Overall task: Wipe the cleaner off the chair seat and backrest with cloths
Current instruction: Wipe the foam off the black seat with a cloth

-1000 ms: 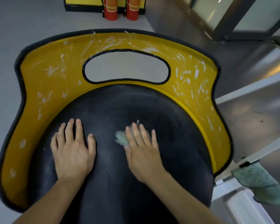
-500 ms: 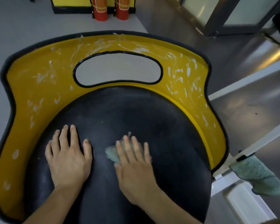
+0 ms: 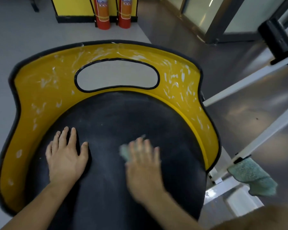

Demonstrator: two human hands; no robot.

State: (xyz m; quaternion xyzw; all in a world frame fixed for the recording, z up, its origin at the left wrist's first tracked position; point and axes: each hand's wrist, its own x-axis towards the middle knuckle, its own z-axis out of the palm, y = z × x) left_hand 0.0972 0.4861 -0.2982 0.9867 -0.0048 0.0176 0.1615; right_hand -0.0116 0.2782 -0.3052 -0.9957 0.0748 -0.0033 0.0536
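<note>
Right hand point(image 3: 144, 165) slides on rightward, flat fingers pressing my small pale-green cloth point(image 3: 124, 152) onto the black padded chair seat point(image 3: 123, 117), left hand point(image 3: 66, 156) spread flat alongside

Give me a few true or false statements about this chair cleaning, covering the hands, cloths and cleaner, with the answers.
1. The right hand presses a cloth on the black seat. True.
2. The yellow backrest is wiped clean. False: white cleaner smears cover it.
3. The left hand holds a cloth. False: it rests bare on the seat.
4. A second cloth hangs from the white frame at the right. True.
</note>
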